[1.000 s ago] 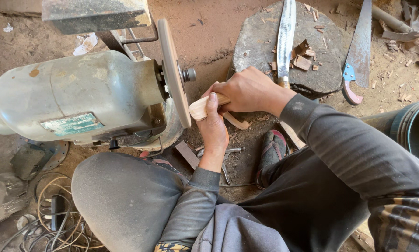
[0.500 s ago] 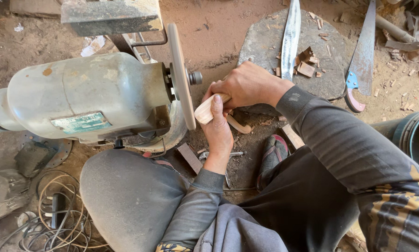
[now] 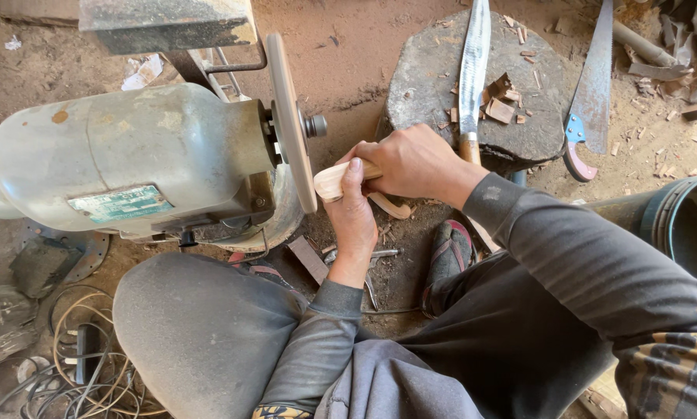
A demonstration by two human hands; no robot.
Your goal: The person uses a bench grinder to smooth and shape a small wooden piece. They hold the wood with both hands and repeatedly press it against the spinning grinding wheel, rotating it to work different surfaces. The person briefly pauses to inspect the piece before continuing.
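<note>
Both hands closed on one workpiece: a pale wooden piece (image 3: pixel 334 180), rounded at the free end. My right hand (image 3: pixel 414 164) wraps the rear part from above, fingers curled fully round it. My left hand (image 3: pixel 354 221) comes up from below, thumb pressed along the near side just behind the free end. No slack visible in either hold.

Position: the free end sits just beyond my fingertips, against or all but against the face of the sanding disc (image 3: pixel 290 120) on the grey motor (image 3: pixel 123 159). I cannot tell whether there is true contact; the gap, if any, is hidden at this angle.

Orientation: the long axis runs roughly level from my right palm out towards the disc, tilted slightly up at the hand end. The rounded end points at the lower half of the disc face. A curved tail of the same pale wood (image 3: pixel 391 206) shows below my right hand; whether it is part of this piece I cannot tell.

Risks, as I judge them:
- My left thumb is very near the disc. A slip forward would bring skin onto the abrasive.
- If the disc grabs the end, the piece could be snatched down or twisted out of my hold.
- The exposed spindle nut (image 3: pixel 314 125) sits just above the wood; a sleeve or knuckle could catch it.
- A long blade (image 3: pixel 473 66) lies on the stone block (image 3: pixel 426 85) just behind my right hand, so a sudden jerk back is hazardous.
</note>
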